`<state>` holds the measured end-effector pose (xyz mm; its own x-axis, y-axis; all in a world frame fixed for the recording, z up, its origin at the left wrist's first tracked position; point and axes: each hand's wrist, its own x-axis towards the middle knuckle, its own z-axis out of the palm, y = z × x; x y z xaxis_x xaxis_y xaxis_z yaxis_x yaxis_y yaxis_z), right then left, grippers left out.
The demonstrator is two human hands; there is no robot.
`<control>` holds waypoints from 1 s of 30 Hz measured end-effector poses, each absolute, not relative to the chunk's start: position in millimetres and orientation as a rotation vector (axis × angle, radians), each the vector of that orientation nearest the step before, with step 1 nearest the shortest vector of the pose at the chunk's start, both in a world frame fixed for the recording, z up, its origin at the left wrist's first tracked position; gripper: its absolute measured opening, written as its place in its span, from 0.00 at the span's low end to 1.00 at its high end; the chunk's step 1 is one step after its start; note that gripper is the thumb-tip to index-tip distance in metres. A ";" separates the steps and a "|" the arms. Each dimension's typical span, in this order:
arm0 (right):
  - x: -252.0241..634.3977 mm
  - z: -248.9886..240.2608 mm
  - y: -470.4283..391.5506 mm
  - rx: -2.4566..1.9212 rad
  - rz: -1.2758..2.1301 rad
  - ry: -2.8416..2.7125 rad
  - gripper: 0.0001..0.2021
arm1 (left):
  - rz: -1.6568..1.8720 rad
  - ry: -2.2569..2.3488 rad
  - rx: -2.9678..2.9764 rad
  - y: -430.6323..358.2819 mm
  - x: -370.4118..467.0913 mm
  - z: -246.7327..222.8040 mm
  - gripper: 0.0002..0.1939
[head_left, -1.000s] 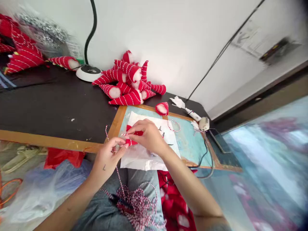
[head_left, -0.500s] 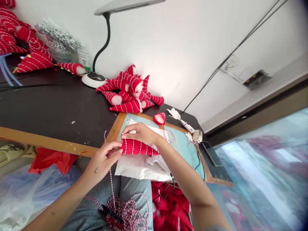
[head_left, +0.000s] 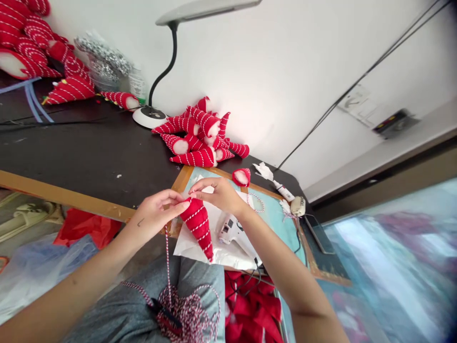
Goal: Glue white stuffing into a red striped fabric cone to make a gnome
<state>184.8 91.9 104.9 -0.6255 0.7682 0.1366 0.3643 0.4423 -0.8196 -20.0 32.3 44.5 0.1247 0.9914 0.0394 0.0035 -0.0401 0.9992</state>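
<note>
A stuffed red fabric cone (head_left: 200, 228), wound with red-and-white twisted cord, hangs point down over the white sheet. My left hand (head_left: 159, 209) pinches its wide upper end between thumb and fingers. At the same rim, the fingertips of my right hand (head_left: 223, 194) are closed; whether they grip cord or fabric is hard to tell. Loose twisted cord (head_left: 167, 259) hangs below my left hand down to a tangled heap (head_left: 191, 309) on my lap. Under my right forearm a white glue gun (head_left: 232, 232) lies on the white sheet (head_left: 193, 245).
Behind my hands is a pile of striped red cones (head_left: 200, 128), beside a desk lamp (head_left: 150, 116). A small red piece (head_left: 242, 177), a glue tube (head_left: 283, 190) and a phone (head_left: 319, 233) lie right. Red fabric pieces (head_left: 253, 305) sit below the table edge.
The cone has swung from lying sideways to pointing down, uncovering more of the glue gun. Both hands have moved slightly, still at its wide end. The view has shifted a little.
</note>
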 end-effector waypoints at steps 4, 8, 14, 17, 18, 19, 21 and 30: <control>182.4 123.4 89.4 -0.878 0.532 -2.244 0.05 | 1.192 1.127 1.591 61.1 -19.0 77.7 0.17; 184.2 143.0 101.3 -0.893 -0.042 -2.257 0.05 | 1.192 0.967 1.666 101.9 -18.9 105.5 0.18; 199.9 158.7 137.7 -1.014 -0.361 -2.139 0.08 | 0.917 0.912 1.817 169.9 -6.8 154.8 0.19; 211.3 164.2 150.7 -1.055 -0.476 -2.101 0.10 | 0.883 0.943 1.927 191.6 5.5 175.4 0.13; 214.7 165.0 152.4 -1.075 -0.503 -2.086 0.11 | 0.896 0.952 1.970 194.4 9.6 180.2 0.13; 217.7 164.8 152.4 -1.102 -0.522 -2.069 0.11 | 0.923 0.958 2.021 194.5 13.3 183.6 0.14; 221.7 160.1 146.0 -1.161 -0.535 -2.031 0.11 | 0.989 0.962 2.141 186.2 18.1 185.1 0.17; 200.3 67.0 6.6 -1.237 -0.286 -2.063 0.09 | 1.112 0.908 2.558 60.9 -13.0 67.9 0.09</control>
<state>200.3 6.6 67.0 -0.2955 0.6847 0.6663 0.8399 0.5185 -0.1603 -13.0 60.9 67.9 0.5262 0.6125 0.5899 0.4556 -0.7888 0.4126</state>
